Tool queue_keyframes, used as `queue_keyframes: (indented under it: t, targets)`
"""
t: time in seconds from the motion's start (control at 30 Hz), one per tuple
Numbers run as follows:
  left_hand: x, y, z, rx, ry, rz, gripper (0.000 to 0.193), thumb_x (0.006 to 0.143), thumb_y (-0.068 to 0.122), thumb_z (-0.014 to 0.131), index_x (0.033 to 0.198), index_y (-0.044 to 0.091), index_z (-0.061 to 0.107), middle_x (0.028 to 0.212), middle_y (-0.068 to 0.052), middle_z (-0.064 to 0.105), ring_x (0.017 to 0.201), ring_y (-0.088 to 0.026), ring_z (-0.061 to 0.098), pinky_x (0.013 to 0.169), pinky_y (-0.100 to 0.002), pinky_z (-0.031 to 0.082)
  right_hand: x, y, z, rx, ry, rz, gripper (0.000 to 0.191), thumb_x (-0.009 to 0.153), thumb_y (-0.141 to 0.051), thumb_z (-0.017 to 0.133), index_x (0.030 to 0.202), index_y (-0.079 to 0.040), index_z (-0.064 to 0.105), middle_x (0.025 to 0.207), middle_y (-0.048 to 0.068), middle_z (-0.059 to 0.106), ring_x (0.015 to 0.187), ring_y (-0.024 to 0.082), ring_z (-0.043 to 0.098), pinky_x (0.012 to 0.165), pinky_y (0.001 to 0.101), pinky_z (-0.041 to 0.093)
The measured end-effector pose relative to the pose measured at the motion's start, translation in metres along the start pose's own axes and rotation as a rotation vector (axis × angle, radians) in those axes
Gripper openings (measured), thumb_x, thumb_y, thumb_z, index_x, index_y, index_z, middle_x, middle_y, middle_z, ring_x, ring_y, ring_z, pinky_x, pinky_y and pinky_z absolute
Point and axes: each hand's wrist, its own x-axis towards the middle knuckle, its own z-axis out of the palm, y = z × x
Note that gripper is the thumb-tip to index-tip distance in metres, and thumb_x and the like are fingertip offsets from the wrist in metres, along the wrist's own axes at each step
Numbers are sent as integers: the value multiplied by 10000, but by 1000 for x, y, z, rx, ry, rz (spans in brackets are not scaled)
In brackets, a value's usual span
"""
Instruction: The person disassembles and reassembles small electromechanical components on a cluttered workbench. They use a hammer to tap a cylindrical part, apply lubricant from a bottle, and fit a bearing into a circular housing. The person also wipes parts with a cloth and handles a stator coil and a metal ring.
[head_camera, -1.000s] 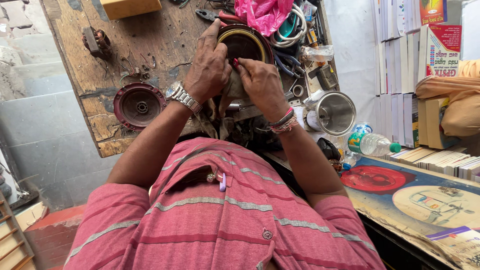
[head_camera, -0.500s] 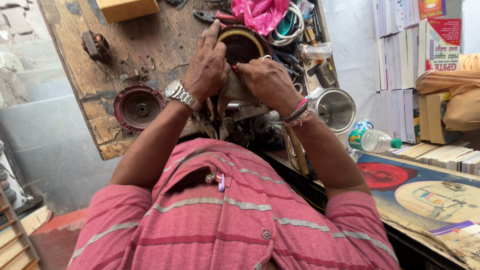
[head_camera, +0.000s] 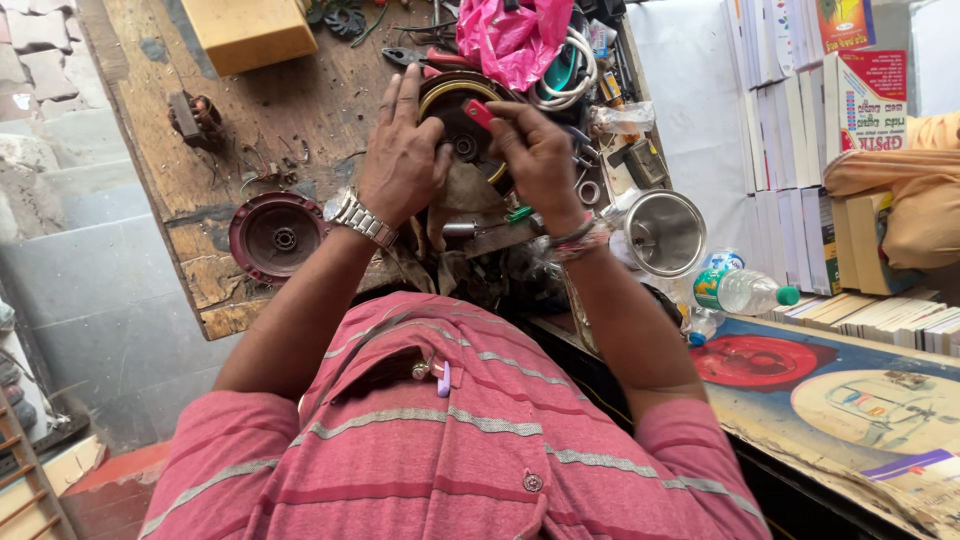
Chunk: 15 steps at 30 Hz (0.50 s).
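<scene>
Left hand (head_camera: 402, 160) cups the round motor housing (head_camera: 462, 130); right hand (head_camera: 537, 155) pinches a red-handled tool (head_camera: 478, 113).

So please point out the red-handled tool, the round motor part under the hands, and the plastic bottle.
red-handled tool (head_camera: 477, 113), head view, on its red handle.
round motor part (head_camera: 462, 147), head view, on its dark centre.
plastic bottle (head_camera: 742, 290), head view, on its clear body.

You work in bright, even daylight with soft, short shadows under your forearms on the wooden tabletop (head_camera: 250, 130). The steel funnel (head_camera: 665, 232) shows mild glare. The wide lens bends the edges, the books (head_camera: 775, 150) lean, and your pink striped shirt (head_camera: 450, 450) looms slightly soft.
</scene>
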Motion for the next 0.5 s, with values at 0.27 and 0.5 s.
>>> queue_keyframes:
  t: [0.27,0.5]
  targets:
    - [0,-21,5,-175,32,199,205,995,148,654,881,12,553,1675,-352,150,1580,-514,60,1297,-579,189,-6,-6,3,-296,-50,-274,166,1013,-90,706,1161,-29,747,918,116,751,753,167,702,682,303,546]
    - [3,-18,4,-127,49,219,231,997,171,666,861,25,550,1694,-320,171,1585,-470,6,1299,-578,171,0,-13,5,-446,-130,-311,155,990,-128,722,1108,-34,759,942,140,755,833,282,707,763,401,539]
